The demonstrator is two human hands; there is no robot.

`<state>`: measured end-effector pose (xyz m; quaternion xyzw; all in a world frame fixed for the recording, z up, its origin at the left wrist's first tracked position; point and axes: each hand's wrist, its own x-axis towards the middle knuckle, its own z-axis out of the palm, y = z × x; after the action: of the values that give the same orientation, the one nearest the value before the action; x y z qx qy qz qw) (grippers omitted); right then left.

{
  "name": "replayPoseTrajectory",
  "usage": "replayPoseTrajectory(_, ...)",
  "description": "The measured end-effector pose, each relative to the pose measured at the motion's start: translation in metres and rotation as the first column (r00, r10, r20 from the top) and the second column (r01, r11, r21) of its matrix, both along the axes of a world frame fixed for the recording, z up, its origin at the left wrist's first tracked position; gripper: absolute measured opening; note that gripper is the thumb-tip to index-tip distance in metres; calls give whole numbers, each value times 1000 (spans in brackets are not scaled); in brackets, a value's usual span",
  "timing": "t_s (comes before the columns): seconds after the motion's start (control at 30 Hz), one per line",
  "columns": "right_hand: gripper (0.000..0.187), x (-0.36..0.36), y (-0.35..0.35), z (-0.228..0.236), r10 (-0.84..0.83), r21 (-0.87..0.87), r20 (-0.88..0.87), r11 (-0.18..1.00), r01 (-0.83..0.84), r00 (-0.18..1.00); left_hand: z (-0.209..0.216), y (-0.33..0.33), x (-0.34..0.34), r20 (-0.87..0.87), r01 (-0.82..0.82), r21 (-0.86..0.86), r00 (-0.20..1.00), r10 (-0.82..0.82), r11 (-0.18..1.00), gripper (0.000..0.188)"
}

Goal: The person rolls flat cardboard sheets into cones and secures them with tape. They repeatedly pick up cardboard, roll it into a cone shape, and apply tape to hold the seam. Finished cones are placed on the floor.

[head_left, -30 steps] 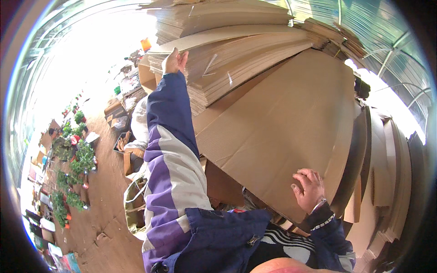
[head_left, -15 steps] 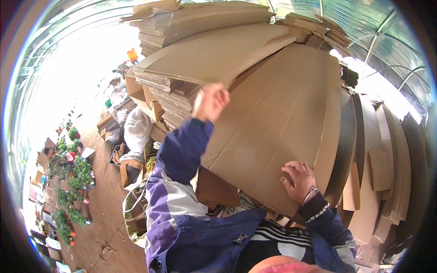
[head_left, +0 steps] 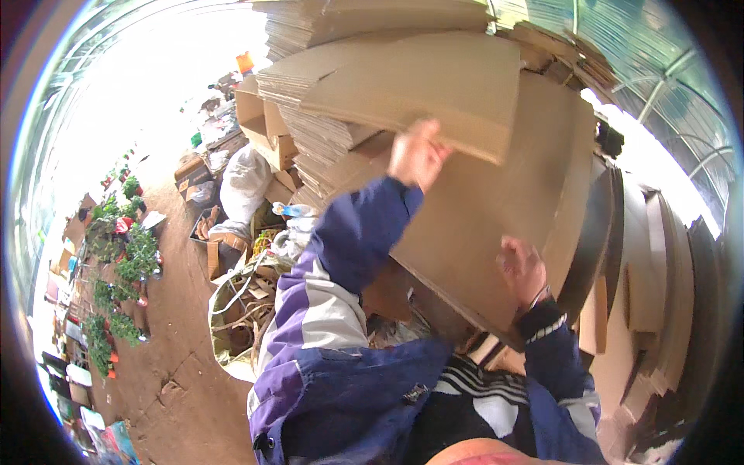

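My left hand is closed on the near edge of a flat brown cardboard sheet, thumb side partly blurred. This sheet slants across from a stack of cardboard on the left and overlaps a larger cardboard sheet lying in front of me. Over the right part of that larger sheet hovers my right hand, fingers loosely bent and apart, with nothing visible in them. Whether its fingertips touch the cardboard I cannot tell.
More cardboard is piled at the back, and tall sheets stand at the right. On the left are an open carton, a white sack, a bag of scraps and potted plants along a dirt floor.
My left hand has moved right, and the upper cardboard sheet has shifted right with it, over the larger one. My right hand has risen and moved slightly farther away. The view has shifted slightly.
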<state>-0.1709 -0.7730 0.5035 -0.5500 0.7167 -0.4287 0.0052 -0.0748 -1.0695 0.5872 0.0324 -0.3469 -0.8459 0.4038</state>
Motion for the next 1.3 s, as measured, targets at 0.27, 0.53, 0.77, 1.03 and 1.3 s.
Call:
replayPoseTrajectory(0.27, 53, -30, 65, 17, 165, -323, 709, 940, 107, 686, -109, 224, 64, -23, 521, 128, 852, -523, 844, 26)
replayPoseTrajectory(0.53, 56, 10, 157, 8, 8, -145, 767, 976, 162, 642, -145, 174, 200, 382, -66, -705, 803, 457, 706, 37)
replayPoseTrajectory(0.77, 64, 59, 172, -1, -514, 273, 205, 848, 455, 833, -169, 167, 222, 38, -166, -968, 643, 765, 188, 28)
replayPoseTrajectory(1.03, 72, 117, 152, 41, -115, 180, -513, 954, 238, 851, -100, 158, 202, -311, -329, -935, 587, 747, -131, 14)
replayPoseTrajectory(1.3, 53, 120, 148, 31, -244, -91, -663, 964, 248, 707, -81, 169, 200, -449, -181, -888, 544, 709, -423, 39)
